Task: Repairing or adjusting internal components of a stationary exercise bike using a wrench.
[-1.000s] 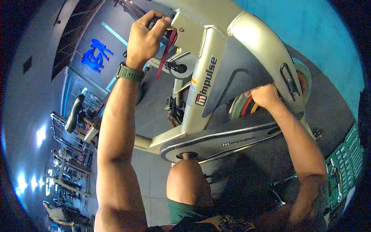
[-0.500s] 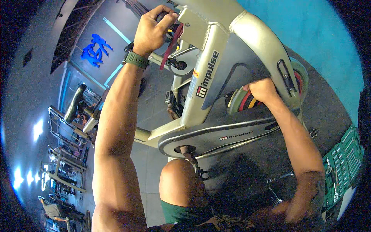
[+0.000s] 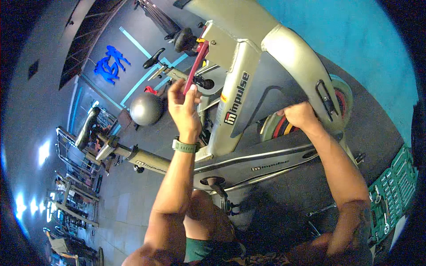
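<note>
A gold-coloured spin bike (image 3: 235, 97) stands before me. Its long, flat red lever (image 3: 196, 66) slants down from beside a black knob (image 3: 185, 41). My left hand (image 3: 184, 108), with a green watch on the wrist, pinches the lower end of this lever between thumb and fingers. On the right, my right hand (image 3: 298, 115) is curled over the flywheel (image 3: 270, 127), which has red and yellow rings. The frame partly hides the wheel, and my hand covers some of its rim. Below runs the grey chain guard (image 3: 275, 162) with the crank and pedal (image 3: 228, 206).
A green tool case (image 3: 395, 190) with sockets and wrenches lies open at right; a loose wrench (image 3: 321, 210) is on the floor. The bike's saddle post (image 3: 148, 160) reaches left. Beyond are a grey exercise ball (image 3: 146, 108), another bike (image 3: 177, 73) and gym machines (image 3: 73, 195).
My left hand has come down from the black knob area to the red lever's lower end, uncovering the knob and the ball. My right hand stays at the flywheel, slightly lower in view.
</note>
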A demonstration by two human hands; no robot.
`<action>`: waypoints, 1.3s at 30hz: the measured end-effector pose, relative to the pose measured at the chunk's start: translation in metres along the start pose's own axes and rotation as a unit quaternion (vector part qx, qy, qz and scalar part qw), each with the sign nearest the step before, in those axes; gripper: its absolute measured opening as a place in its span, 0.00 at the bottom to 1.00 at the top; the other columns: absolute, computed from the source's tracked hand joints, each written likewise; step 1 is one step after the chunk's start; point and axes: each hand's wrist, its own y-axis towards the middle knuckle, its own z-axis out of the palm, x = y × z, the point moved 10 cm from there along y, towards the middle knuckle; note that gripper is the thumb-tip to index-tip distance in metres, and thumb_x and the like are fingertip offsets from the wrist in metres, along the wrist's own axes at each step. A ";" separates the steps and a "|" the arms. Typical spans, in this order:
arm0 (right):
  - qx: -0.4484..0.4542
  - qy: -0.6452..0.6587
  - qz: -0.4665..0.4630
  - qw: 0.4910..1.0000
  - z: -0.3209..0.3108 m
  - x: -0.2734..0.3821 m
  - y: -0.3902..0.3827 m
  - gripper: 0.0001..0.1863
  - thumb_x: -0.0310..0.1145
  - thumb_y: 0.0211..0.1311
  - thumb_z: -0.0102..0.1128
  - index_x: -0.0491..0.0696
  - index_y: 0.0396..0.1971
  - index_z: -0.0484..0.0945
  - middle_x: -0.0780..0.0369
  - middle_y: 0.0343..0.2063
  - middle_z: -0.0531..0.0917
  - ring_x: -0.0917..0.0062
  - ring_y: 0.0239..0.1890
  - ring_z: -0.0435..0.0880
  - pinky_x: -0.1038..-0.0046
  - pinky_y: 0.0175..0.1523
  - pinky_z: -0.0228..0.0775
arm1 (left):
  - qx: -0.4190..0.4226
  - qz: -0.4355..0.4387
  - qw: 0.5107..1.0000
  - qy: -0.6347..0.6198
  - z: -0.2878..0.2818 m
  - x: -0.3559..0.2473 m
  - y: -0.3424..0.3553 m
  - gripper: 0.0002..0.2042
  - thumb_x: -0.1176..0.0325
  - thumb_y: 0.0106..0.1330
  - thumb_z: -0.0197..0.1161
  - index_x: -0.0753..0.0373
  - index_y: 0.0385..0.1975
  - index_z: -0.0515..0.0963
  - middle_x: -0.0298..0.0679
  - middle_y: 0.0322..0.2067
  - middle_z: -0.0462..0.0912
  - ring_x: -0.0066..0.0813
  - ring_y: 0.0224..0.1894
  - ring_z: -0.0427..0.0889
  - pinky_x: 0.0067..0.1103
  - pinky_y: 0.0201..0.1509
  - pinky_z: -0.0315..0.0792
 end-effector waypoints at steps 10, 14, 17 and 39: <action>-0.118 0.156 -0.036 0.980 -0.046 0.002 0.007 0.08 0.18 0.50 0.54 0.44 0.24 0.82 0.60 0.26 0.85 0.69 0.29 0.84 0.68 0.37 0.76 | 0.055 -0.008 0.926 -0.373 0.044 0.028 -0.027 0.22 0.55 0.78 0.42 0.70 0.57 0.65 0.57 0.47 0.79 0.43 0.43 0.84 0.29 0.46 0.81; -0.100 0.333 0.080 0.934 -0.051 -0.003 0.012 0.10 0.16 0.51 0.51 0.43 0.24 0.81 0.61 0.23 0.84 0.71 0.25 0.83 0.69 0.33 0.76 | 0.039 -0.020 0.918 -0.395 0.038 0.036 -0.025 0.19 0.58 0.79 0.42 0.70 0.56 0.65 0.57 0.49 0.78 0.42 0.44 0.85 0.30 0.47 0.82; -0.081 0.381 0.104 0.915 -0.044 -0.010 0.009 0.11 0.15 0.51 0.50 0.43 0.24 0.81 0.61 0.22 0.84 0.72 0.26 0.83 0.70 0.33 0.76 | 0.036 -0.023 0.928 -0.370 0.040 0.035 -0.025 0.17 0.61 0.78 0.44 0.69 0.54 0.65 0.56 0.48 0.79 0.39 0.43 0.85 0.28 0.46 0.83; -0.061 0.159 0.062 0.983 -0.039 -0.016 0.003 0.04 0.30 0.45 0.62 0.52 0.24 0.83 0.61 0.33 0.84 0.62 0.41 0.81 0.60 0.52 0.69 | -0.059 -0.040 0.972 -0.226 0.027 0.034 -0.025 0.13 0.58 0.78 0.45 0.63 0.44 0.68 0.43 0.36 0.79 0.24 0.28 0.81 0.18 0.30 0.76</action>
